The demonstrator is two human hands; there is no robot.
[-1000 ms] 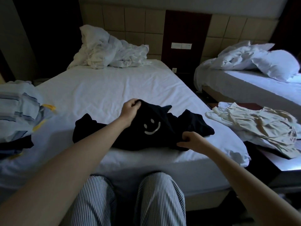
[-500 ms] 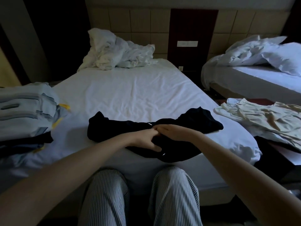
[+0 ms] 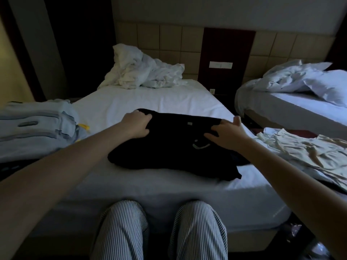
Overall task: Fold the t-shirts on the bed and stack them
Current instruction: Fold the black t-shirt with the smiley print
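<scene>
A black t-shirt (image 3: 169,145) with a white smile print lies spread on the white bed (image 3: 150,98), close to the near edge. My left hand (image 3: 136,124) grips its far left edge, fingers curled over the cloth. My right hand (image 3: 228,131) lies on the shirt's right side, beside the smile print, with fingers spread and thumb raised. A stack of folded pale blue and grey-striped shirts (image 3: 35,128) sits on the bed's left side. Crumpled cream garments (image 3: 304,151) lie to the right.
A rumpled white duvet (image 3: 142,74) is heaped at the head of the bed. A second bed (image 3: 293,109) with white bedding stands on the right across a narrow gap. My knees in striped trousers (image 3: 159,231) press against the mattress edge.
Both hands met at the shirt's middle half a second ago, then moved apart and farther away. The black shirt now lies wider and flatter, with the smile print showing again.
</scene>
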